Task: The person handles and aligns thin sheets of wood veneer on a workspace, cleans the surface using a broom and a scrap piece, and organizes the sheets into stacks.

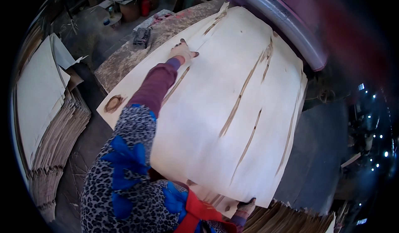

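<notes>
A wide, pale wood veneer sheet (208, 104) with brown splits and a dark knot lies in front of me, reaching up to a big shiny roller. My left hand (182, 52), stretched far forward, rests palm down on the sheet's left part, thumb and a finger spread, fingertips dark. My right hand (246, 208) is at the sheet's near right corner; a dark-tipped digit shows on the edge and the other fingers are mostly hidden. It seems to pinch that edge.
The roller (286, 21) crosses the far right. A tall veneer stack (68, 129) stands at left, another stack (278, 222) at the near right. Beyond the sheet's left edge, a dusty board (120, 62) carries a dark box-shaped object (141, 37). A red cylinder (145, 6) stands farther back.
</notes>
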Available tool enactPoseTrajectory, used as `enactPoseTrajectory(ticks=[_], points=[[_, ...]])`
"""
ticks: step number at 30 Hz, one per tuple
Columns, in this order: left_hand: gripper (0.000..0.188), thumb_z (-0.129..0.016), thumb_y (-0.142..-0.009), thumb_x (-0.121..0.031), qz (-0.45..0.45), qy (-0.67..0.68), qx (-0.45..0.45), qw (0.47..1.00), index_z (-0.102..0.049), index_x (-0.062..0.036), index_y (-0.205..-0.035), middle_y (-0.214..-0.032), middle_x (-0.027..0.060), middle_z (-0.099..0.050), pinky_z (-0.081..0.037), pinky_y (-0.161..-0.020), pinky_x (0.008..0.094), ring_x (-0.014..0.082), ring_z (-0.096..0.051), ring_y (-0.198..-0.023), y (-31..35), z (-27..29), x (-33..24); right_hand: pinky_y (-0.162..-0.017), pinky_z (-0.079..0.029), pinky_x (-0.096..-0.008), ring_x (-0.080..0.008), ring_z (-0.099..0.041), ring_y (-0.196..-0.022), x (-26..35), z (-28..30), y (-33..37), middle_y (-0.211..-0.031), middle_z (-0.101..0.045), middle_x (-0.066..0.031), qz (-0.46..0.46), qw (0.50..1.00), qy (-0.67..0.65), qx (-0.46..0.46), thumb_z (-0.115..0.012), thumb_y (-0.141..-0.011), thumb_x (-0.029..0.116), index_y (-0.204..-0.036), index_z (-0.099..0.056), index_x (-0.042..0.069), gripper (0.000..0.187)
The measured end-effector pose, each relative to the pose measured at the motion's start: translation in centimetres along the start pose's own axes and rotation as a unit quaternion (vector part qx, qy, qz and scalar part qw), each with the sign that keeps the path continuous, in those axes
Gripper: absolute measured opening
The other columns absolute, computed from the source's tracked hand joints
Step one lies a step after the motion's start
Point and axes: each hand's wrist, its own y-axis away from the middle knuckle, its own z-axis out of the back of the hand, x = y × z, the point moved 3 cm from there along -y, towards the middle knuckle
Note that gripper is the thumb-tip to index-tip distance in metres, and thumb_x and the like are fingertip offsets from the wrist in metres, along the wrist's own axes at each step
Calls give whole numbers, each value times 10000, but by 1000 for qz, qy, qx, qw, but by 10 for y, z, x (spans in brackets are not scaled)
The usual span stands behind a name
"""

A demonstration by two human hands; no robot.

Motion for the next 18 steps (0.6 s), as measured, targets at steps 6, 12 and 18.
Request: enactPoseTrajectory(ticks=[6,12,18], points=[[1016,-678,-610,-542,61,-61,-67,994,-207,-7,-1334,-1269,173,-425,-405,-894,338,263,-407,-1188,-19,-27,-31,-903,-404,-453,-294,-467,-1093,-2,11,5,-1237,-457,-131,5,998,26,-52,-432,-889,338,-1246,-397,57,456],[891,-734,-576,-460,41,39,41,998,-391,8,-1252,-1200,172,-500,-410,-894,330,259,-500,-1099,-67,-15,2,-904,-412,-409,-270,-439,-1132,49,-119,91,-1266,-427,-139,348,871,330,-108,-488,-878,232,-1257,-377,30,443],[770,-728,-586,-397,-41,182,-5,982,-489,30,-1180,-1168,187,-528,-414,-886,295,268,-528,-1066,-106,-42,12,-987,-295,-428,-325,-333,-1231,-37,-301,93,-1320,-344,-210,615,468,568,284,-594,-750,109,-1266,-380,-18,573]])
